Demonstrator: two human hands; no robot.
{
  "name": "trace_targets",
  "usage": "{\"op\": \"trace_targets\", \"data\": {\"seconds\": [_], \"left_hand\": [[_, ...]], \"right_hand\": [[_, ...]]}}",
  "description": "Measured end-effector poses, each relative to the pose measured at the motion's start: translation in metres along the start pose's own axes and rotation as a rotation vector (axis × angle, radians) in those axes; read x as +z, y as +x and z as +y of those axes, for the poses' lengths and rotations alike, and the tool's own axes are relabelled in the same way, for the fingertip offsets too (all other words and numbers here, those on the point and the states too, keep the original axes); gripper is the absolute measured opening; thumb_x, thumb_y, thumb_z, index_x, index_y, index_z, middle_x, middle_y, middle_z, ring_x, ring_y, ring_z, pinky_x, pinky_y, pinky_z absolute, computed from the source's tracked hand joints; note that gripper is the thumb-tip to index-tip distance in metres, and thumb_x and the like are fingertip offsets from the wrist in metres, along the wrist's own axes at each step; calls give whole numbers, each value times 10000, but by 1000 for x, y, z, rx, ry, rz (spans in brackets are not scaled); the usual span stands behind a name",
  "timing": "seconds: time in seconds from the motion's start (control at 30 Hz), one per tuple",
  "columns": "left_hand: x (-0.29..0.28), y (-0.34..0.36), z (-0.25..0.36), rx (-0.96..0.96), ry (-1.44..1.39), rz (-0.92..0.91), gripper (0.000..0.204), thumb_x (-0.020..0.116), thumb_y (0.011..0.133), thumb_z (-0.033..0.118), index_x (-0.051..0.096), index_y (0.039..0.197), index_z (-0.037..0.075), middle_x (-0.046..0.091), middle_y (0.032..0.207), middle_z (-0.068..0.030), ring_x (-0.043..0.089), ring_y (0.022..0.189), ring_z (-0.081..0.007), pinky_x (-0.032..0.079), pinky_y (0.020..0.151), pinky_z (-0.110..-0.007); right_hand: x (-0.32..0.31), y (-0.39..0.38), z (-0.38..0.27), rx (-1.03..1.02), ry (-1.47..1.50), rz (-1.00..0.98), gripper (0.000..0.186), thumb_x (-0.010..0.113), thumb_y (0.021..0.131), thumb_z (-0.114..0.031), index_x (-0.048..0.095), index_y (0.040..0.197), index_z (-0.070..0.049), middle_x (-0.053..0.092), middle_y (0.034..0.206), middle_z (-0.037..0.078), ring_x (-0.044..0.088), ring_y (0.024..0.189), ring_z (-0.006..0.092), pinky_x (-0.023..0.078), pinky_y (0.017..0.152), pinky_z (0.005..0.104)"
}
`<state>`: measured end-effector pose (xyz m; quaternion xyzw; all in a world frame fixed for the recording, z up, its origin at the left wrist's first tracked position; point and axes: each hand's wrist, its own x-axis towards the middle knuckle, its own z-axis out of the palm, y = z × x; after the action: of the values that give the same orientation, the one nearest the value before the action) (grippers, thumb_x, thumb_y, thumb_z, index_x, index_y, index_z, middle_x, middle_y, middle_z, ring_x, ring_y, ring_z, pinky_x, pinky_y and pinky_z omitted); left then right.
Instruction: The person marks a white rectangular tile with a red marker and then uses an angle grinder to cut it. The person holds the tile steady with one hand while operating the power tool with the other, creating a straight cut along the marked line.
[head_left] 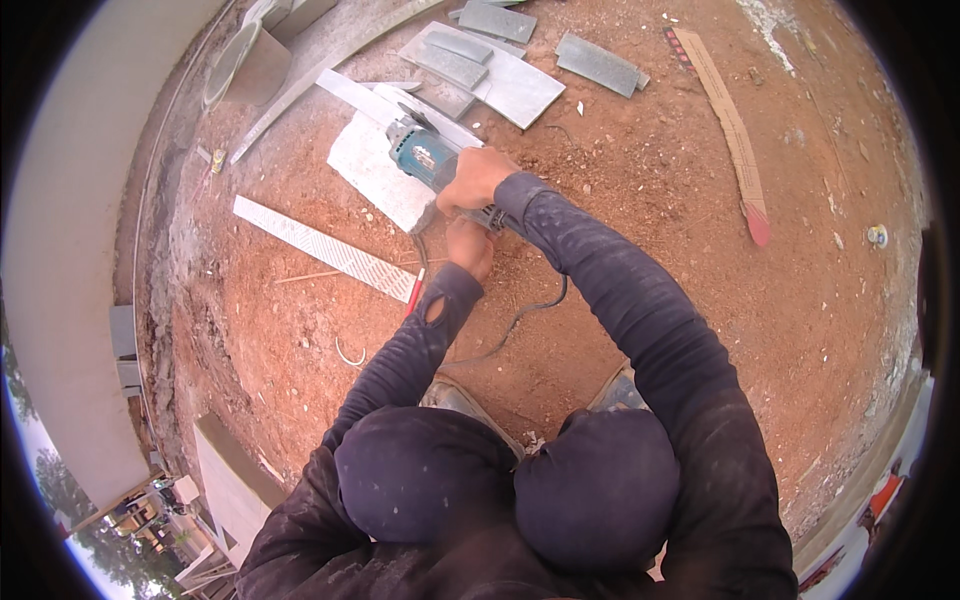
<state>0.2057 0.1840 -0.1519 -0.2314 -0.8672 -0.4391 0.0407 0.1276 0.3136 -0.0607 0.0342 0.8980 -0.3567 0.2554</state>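
A teal angle grinder (424, 158) points away from me, its head over a pale stone slab (375, 180) lying on the dirt. My right hand (478, 180) wraps around the grinder's body. Lower down, my left hand (470, 247) is closed at the grinder's rear end, with its fingers partly hidden. A light, narrow strip (350, 95) lies across the far part of the slab, by the grinder's head. From the tool a dark power cord (520, 318) curls over the ground toward my feet.
Grey tile pieces (520, 85) lie beyond the slab. A patterned white strip (320, 245) with a slim red item (415, 292) at its end rests left. Further left stands a bucket (250, 65) near the wall (70, 220). A long cardboard strip (730, 125) lies right.
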Motion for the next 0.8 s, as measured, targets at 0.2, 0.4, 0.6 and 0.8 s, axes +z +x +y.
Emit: {"op": "trace_targets", "data": {"seconds": [0.2,0.4,0.6,0.8], "left_hand": [[5,3,16,-327,-565,144,168,473,978,24,584,1093,-25,666,1015,-90,664,843,-183,514,646,-316],[11,-4,-3,-31,-281,170,171,474,985,52,593,1083,-23,666,992,-80,656,804,-170,493,604,-293],[12,-6,-5,106,-346,168,174,467,982,27,586,1102,-15,659,1034,-75,652,852,-169,496,645,-300],[-3,-3,-9,144,-168,39,180,478,992,35,568,1141,-10,648,1084,-75,658,914,-185,526,716,-326]], "right_hand": [[-11,-13,-11,56,-35,-99,568,744,703,-332,684,1154,8,651,1222,242,630,1165,354,516,983,405],[-12,-18,-10,81,-45,-98,571,746,715,-343,680,1169,-4,648,1241,227,627,1174,345,513,988,405],[-10,-16,-9,77,-44,-100,573,741,725,-360,679,1162,6,652,1228,233,632,1163,347,514,985,402],[-12,-18,-8,67,-55,-101,612,761,700,-383,677,1157,16,658,1209,241,641,1146,347,521,969,400]]}}
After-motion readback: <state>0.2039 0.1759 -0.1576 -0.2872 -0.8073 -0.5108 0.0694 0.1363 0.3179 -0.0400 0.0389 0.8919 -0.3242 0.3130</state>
